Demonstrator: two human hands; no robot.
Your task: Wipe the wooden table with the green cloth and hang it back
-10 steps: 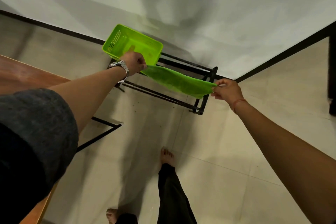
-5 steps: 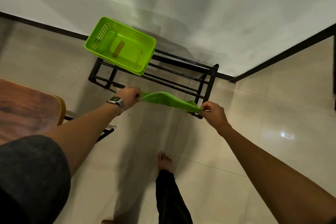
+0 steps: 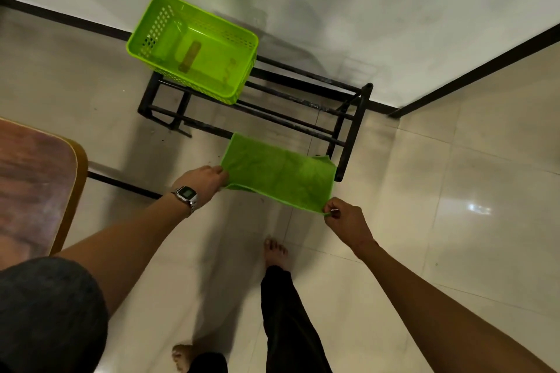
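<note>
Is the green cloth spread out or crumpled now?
Spread out. The green cloth is stretched flat between the left hand and the right hand, each gripping a corner.

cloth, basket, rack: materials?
Cloth: likely microfibre, matte, fuzzy nap, sags between the left hand and right hand.
Basket: glossy moulded plastic, perforated walls.
Rack: probably painted metal, thin black bars, scuffed.

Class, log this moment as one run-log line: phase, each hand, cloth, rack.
phase: hanging cloth | left hand: pinches cloth corner | right hand: pinches other corner | green cloth: spread flat, off rack | black rack: holds green basket
</note>
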